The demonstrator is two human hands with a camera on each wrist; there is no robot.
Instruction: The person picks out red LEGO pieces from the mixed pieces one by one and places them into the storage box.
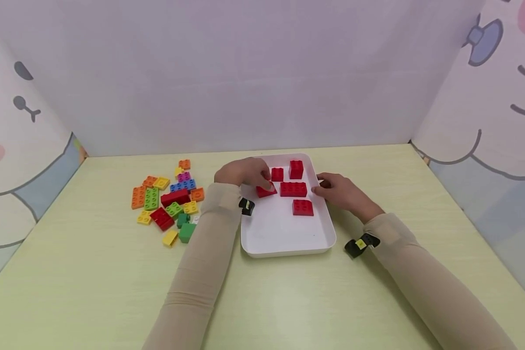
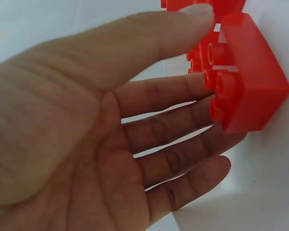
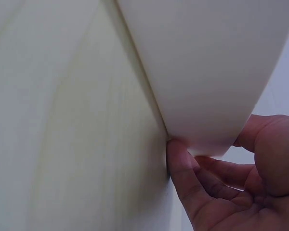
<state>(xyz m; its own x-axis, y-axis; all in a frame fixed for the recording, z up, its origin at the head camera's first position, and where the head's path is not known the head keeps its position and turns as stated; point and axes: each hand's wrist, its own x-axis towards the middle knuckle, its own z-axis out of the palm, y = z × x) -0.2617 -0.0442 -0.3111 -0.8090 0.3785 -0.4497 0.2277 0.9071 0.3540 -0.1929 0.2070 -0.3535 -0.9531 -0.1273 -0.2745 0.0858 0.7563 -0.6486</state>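
Observation:
A white tray point(image 1: 284, 238) lies on the table with several red toy building bricks inside. My left hand point(image 1: 249, 171) reaches over its left side, fingers around a red brick point(image 1: 264, 191). In the left wrist view the fingers of this hand point(image 2: 120, 115) are nearly straight beside the studded red brick point(image 2: 257, 82), and the thumb stands apart from it. My right hand point(image 1: 343, 192) grips the tray's right wall, thumb at the rim and fingers against the outside. In the right wrist view that hand point(image 3: 241, 187) pinches the tray wall point(image 3: 207, 67).
Left of the tray, a loose pile of mixed bricks includes a green brick point(image 1: 151, 198), a blue brick point(image 1: 183, 185), a yellow brick point(image 1: 170, 238) and a long red brick point(image 1: 175, 197). A light curtain point(image 1: 253, 87) hangs behind the table point(image 1: 288, 301).

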